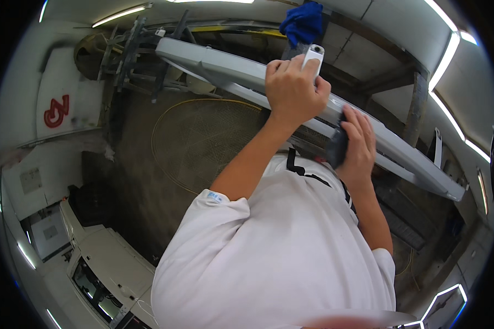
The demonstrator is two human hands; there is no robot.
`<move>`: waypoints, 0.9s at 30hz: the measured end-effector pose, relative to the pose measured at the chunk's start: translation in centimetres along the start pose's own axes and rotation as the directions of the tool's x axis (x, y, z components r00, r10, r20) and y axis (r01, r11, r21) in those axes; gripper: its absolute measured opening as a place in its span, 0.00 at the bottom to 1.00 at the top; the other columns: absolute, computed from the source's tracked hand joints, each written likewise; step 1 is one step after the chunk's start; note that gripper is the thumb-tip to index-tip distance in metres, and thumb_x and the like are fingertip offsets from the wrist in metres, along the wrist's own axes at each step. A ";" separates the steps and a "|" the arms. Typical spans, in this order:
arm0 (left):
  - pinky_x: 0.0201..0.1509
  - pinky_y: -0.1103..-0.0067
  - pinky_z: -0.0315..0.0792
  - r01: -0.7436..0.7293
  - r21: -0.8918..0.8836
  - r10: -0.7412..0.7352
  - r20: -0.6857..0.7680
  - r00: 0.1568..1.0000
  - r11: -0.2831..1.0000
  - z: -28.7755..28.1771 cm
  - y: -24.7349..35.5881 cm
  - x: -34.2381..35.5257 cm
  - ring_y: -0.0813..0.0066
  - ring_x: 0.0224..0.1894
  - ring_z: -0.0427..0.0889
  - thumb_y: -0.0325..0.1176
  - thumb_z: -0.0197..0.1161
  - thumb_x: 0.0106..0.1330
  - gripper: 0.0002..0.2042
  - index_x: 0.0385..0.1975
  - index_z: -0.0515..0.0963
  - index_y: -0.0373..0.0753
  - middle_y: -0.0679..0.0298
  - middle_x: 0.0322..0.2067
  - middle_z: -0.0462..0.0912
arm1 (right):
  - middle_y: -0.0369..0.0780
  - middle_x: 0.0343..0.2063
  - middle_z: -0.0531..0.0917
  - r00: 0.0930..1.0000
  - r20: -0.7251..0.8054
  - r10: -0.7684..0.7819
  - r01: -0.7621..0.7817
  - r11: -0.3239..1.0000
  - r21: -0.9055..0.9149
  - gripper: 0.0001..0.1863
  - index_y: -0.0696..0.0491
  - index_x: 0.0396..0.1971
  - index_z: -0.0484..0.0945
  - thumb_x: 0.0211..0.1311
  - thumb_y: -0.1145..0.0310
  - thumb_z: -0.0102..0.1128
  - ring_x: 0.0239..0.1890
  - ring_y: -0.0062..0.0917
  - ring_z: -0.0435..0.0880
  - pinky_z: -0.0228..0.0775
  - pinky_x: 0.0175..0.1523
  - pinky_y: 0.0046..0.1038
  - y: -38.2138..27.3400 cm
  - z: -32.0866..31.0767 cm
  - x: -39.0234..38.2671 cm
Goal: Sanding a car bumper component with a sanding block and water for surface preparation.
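A long grey car body panel lies across a stand in front of me, running from upper left to lower right. My left hand is closed around a small white object and rests against the panel's upper edge. My right hand presses a dark pad onto the panel's face a little lower to the right. My white T-shirt fills the lower middle of the view and hides the floor under me.
A blue cloth hangs above the panel. A round wire grille lies on the dark floor at left. A metal rack stands at upper left beside a white panel with a red mark. White car parts sit at lower left.
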State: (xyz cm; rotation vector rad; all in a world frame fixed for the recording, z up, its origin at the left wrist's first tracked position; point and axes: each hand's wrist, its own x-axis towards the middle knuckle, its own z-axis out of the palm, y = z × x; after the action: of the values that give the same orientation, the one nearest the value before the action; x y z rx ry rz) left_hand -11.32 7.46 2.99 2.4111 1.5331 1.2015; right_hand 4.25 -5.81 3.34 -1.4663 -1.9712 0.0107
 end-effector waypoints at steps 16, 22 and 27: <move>0.55 0.65 0.73 0.125 -0.172 -0.045 0.410 0.911 0.977 -3.0 -1.1 2.2 0.55 0.45 0.87 0.42 0.60 0.70 0.15 0.45 0.86 0.39 0.54 0.43 0.88 | 0.45 0.63 0.79 0.999 0.013 0.041 -0.041 0.999 -0.014 0.14 0.56 0.47 0.74 0.60 0.74 0.59 0.65 0.40 0.78 0.66 0.72 0.44 -2.6 2.7 2.2; 0.57 0.64 0.73 0.077 0.109 -0.109 0.331 0.937 0.991 -4.8 -8.3 3.9 0.55 0.42 0.86 0.55 0.54 0.74 0.23 0.39 0.89 0.41 0.53 0.32 0.88 | 0.45 0.63 0.79 0.996 0.092 0.013 -0.004 0.995 -0.101 0.17 0.55 0.48 0.73 0.58 0.75 0.63 0.67 0.40 0.77 0.66 0.72 0.43 0.9 -1.9 -0.1; 0.59 0.68 0.70 0.006 0.188 -0.050 0.233 0.971 0.982 -4.1 -8.2 2.6 0.63 0.24 0.82 0.52 0.54 0.74 0.26 0.19 0.88 0.43 0.60 0.13 0.81 | 0.52 0.63 0.79 0.991 0.085 0.101 -0.082 0.976 -0.200 0.18 0.56 0.49 0.73 0.61 0.73 0.66 0.67 0.46 0.76 0.62 0.73 0.48 5.8 -8.7 -7.4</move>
State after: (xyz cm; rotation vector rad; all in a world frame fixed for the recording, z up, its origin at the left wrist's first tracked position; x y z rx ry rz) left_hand -19.51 12.19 3.98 2.5243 1.6630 0.7605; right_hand 14.68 -13.27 4.13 -1.7114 -2.0258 -0.0772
